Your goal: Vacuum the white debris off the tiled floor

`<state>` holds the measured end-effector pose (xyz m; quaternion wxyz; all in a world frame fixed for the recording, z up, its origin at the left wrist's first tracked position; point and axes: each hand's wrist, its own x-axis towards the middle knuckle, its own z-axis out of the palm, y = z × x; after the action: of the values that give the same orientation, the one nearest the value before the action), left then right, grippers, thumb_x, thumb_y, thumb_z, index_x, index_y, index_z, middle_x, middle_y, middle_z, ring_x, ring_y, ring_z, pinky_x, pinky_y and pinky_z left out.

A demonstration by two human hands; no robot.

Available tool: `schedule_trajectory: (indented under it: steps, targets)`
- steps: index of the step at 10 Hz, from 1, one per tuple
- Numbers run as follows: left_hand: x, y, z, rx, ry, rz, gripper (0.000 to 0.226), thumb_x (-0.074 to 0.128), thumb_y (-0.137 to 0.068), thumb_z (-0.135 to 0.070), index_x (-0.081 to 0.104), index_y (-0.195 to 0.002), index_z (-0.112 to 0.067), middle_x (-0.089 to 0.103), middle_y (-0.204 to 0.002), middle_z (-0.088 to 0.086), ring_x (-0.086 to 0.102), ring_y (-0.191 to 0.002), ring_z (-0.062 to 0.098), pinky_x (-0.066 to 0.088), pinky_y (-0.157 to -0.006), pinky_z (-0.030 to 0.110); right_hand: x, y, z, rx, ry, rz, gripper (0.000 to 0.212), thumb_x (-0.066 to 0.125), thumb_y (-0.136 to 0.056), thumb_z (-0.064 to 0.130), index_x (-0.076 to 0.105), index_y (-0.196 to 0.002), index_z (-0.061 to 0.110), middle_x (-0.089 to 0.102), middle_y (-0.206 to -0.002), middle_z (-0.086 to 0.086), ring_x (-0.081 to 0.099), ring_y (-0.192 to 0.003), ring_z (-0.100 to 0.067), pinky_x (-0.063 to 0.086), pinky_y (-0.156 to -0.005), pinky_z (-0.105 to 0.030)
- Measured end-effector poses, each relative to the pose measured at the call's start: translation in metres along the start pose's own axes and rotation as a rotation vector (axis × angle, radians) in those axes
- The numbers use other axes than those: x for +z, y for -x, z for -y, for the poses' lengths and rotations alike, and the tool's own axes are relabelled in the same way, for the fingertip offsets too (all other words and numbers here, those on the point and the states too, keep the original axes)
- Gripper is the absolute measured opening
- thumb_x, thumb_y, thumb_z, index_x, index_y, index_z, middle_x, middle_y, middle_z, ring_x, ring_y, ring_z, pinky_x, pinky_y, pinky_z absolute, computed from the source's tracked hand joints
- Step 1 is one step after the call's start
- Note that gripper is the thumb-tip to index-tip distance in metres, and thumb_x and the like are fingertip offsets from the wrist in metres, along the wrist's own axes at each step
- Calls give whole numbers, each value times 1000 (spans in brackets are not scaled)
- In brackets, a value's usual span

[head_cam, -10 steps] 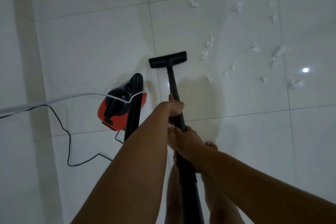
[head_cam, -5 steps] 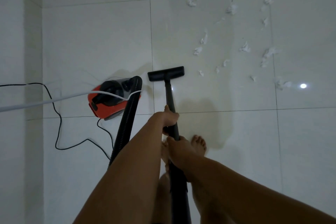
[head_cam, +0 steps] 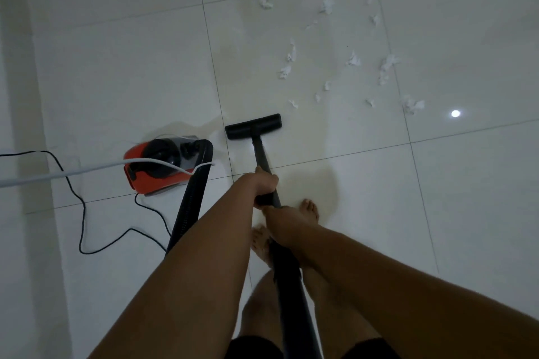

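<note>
So the white tiled floor [head_cam: 131,67] fills pretty much the whole view, big glossy tiles with thin dark grout lines. Down the middle runs the black vacuum wand [head_cam: 262,160], angled away from the person. A ribbed black hose [head_cam: 192,198] loops off to the left into a red and black canister [head_cam: 151,167] sitting on the floor just left of the wand. The flat black floor head [head_cam: 253,126] rests on the tiles beside a grout line, right of the canister.

Both hands are on the wand. The left hand [head_cam: 264,182] is higher up, fingers curled tight round the tube. The right hand [head_cam: 281,220] grips it just below, wrapped round it too, though its fingers are mostly hidden from this angle. Bare feet [head_cam: 309,208] stand under the hands.

A thin black cord [head_cam: 81,213] snakes across the floor on the left, and a white cable [head_cam: 73,173] crosses over the canister.

The white debris [head_cam: 354,60] lies scattered ahead and to the right of the head, small torn scraps. The closest scrap [head_cam: 293,103] is near the head's right end but not touching it. There's a small bright light reflection [head_cam: 455,113] far right
</note>
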<state>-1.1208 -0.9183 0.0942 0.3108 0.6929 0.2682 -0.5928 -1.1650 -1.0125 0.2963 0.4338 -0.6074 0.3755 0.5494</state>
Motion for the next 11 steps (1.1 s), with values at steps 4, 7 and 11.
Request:
schedule_trajectory:
  steps: [4, 7, 11]
  targets:
    - [82, 7, -66, 29, -60, 35, 75, 44, -105, -34, -1, -163, -27, 46, -146, 21, 64, -105, 34, 62, -83, 43, -68, -29, -54, -10, -155, -85, 46, 33, -110, 28, 32, -153, 11, 41, -153, -7, 43, -133, -14, 36, -106, -25]
    - [116, -6, -97, 13, -71, 32, 75, 41, -104, -35, -6, -163, -29, 45, -148, 21, 65, -107, 35, 61, -91, 47, -97, -93, -90, -73, 2, -176, 63, 44, -90, 50, 45, -146, 22, 41, -118, 9, 45, -103, -5, 38, -115, -42]
    - [112, -15, -89, 10, -48, 5, 77, 36, -107, -34, -18, -161, -33, 51, -143, 21, 67, -105, 33, 61, -89, 45, -98, -78, -87, 4, -16, -98, 34, 38, -106, 35, 43, -136, 19, 57, -97, -6, 71, -84, -25, 61, -85, -41]
